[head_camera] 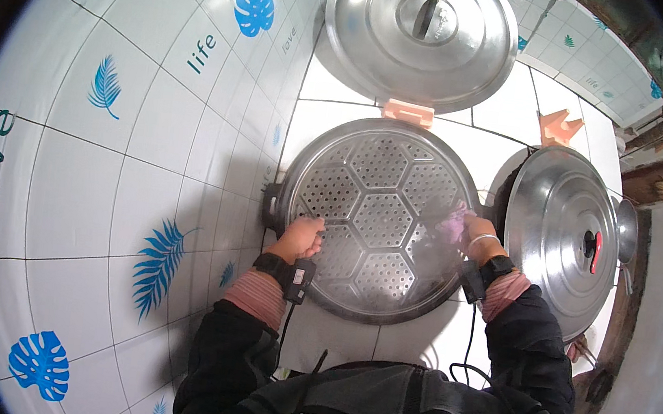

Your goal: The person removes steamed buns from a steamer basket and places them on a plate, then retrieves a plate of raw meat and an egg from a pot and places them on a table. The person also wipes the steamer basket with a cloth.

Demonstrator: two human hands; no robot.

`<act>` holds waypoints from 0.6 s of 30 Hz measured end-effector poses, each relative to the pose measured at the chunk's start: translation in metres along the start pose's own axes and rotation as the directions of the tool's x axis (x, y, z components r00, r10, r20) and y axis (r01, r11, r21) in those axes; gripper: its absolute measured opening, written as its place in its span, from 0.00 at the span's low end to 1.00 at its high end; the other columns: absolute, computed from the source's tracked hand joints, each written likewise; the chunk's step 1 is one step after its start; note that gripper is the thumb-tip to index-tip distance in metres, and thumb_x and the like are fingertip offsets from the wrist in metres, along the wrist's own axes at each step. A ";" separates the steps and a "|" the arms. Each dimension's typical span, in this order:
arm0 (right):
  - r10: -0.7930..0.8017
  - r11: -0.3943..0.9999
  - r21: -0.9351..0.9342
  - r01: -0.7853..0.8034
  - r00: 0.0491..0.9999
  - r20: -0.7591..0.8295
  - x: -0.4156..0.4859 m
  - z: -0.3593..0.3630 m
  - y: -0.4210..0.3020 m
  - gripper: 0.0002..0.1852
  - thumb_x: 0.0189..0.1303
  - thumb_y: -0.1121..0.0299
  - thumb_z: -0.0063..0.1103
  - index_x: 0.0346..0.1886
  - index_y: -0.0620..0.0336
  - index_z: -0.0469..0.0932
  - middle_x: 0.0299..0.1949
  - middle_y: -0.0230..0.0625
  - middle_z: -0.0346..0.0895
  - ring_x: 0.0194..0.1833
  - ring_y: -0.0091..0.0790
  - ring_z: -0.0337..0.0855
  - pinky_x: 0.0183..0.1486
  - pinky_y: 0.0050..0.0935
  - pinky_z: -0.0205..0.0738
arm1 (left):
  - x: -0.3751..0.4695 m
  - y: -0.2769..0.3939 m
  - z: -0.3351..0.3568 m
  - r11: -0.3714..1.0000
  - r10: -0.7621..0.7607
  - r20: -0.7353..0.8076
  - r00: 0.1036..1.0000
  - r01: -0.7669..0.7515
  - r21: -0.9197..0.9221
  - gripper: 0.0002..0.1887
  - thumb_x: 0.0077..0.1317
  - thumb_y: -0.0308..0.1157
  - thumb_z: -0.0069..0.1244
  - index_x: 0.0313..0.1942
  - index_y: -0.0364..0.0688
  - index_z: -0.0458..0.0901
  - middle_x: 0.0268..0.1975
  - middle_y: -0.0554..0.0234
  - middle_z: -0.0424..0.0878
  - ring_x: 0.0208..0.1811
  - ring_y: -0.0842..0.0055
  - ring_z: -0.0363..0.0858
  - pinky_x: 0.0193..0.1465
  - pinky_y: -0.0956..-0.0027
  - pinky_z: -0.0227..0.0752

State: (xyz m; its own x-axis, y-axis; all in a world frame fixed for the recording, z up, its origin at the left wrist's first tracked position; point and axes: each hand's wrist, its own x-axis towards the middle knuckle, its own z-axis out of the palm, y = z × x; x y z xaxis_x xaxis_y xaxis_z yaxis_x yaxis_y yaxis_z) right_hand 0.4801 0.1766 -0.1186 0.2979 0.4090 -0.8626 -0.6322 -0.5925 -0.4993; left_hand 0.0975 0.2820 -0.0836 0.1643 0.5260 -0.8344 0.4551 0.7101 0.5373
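A large round pot [286,171] stands before me with a perforated metal steamer plate [383,220] across its top, patterned in hexagons. Haze like steam blurs the plate's right side. My right hand [479,230] grips a crumpled pink-purple cloth [456,222] at the plate's right edge. Over the left part of the plate is my left hand [302,237], its fingers curled; whether they pinch anything is hidden. A dark side handle [271,205] juts from the pot, just beyond my left hand.
A large metal lid [374,46] leans at the back, near an orange-pink block [408,113]. To the right sits a wok-like pan under a domed lid [555,232] with a red-and-black knob. An orange-pink bracket [559,127] stands behind it. The tiled wall [148,198] rises close on the left.
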 end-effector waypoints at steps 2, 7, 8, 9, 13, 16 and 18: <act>-0.375 0.840 -0.335 0.427 0.903 0.211 0.007 -0.006 0.007 0.11 0.52 0.67 0.57 0.37 0.62 0.75 0.30 0.38 0.77 0.31 0.38 0.78 0.33 0.37 0.75 | 0.000 -0.003 0.000 0.994 0.099 -0.005 0.995 -0.099 0.045 0.18 0.63 0.42 0.45 0.37 0.33 0.75 0.25 0.60 0.77 0.19 0.76 0.72 0.21 0.72 0.66; -0.421 0.320 -0.664 0.676 0.729 0.540 0.006 -0.001 0.014 0.08 0.56 0.69 0.51 0.37 0.60 0.75 0.28 0.37 0.74 0.28 0.35 0.75 0.32 0.38 0.74 | -0.009 -0.013 -0.001 0.829 0.519 -0.162 0.839 -0.448 0.335 0.15 0.59 0.39 0.48 0.26 0.33 0.77 0.21 0.57 0.78 0.20 0.69 0.73 0.26 0.65 0.67; -0.367 0.029 -0.708 0.706 0.666 0.649 0.001 0.003 0.012 0.08 0.56 0.69 0.50 0.37 0.60 0.75 0.28 0.39 0.75 0.29 0.36 0.75 0.34 0.37 0.74 | -0.012 -0.014 -0.002 0.819 0.523 -0.191 0.831 -0.426 0.384 0.15 0.58 0.39 0.48 0.26 0.33 0.78 0.21 0.55 0.78 0.20 0.66 0.74 0.27 0.64 0.67; -0.379 0.414 -0.643 0.644 0.765 0.521 -0.005 0.008 0.011 0.08 0.56 0.70 0.50 0.38 0.61 0.74 0.29 0.39 0.75 0.30 0.36 0.76 0.34 0.37 0.74 | -0.014 -0.014 -0.003 0.791 0.550 -0.220 0.806 -0.417 0.448 0.15 0.58 0.39 0.48 0.26 0.33 0.78 0.22 0.52 0.78 0.21 0.63 0.75 0.28 0.62 0.68; -0.012 0.995 0.100 -0.018 0.957 0.290 -0.040 0.017 0.008 0.11 0.57 0.75 0.48 0.43 0.66 0.70 0.36 0.41 0.76 0.36 0.40 0.78 0.39 0.39 0.75 | -0.020 -0.013 -0.003 0.732 0.576 -0.301 0.760 -0.315 0.604 0.15 0.57 0.39 0.48 0.26 0.34 0.78 0.27 0.43 0.78 0.28 0.52 0.77 0.34 0.56 0.69; -0.123 0.992 0.069 0.109 0.959 0.254 -0.065 0.009 0.019 0.15 0.58 0.77 0.46 0.50 0.66 0.66 0.44 0.45 0.75 0.41 0.44 0.80 0.44 0.45 0.75 | -0.022 -0.015 -0.001 0.556 0.724 -0.247 0.644 -0.333 0.761 0.14 0.58 0.38 0.47 0.27 0.34 0.79 0.30 0.41 0.78 0.33 0.50 0.77 0.37 0.55 0.70; -0.179 0.974 -0.115 0.196 0.973 0.147 -0.073 0.005 0.025 0.28 0.53 0.77 0.52 0.60 0.63 0.60 0.39 0.42 0.75 0.33 0.38 0.79 0.34 0.41 0.76 | -0.022 -0.015 0.002 0.608 0.693 -0.240 0.680 -0.372 0.701 0.13 0.58 0.37 0.46 0.27 0.34 0.78 0.31 0.41 0.78 0.34 0.50 0.77 0.38 0.54 0.69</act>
State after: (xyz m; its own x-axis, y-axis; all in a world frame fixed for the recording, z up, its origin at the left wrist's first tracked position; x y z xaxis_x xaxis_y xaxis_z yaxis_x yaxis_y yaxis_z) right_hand 0.4387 0.1354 -0.0683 0.2980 0.6055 -0.7379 -0.4751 -0.5764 -0.6648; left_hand 0.0890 0.2589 -0.0731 0.2172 0.9620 -0.1656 0.8294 -0.0924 0.5510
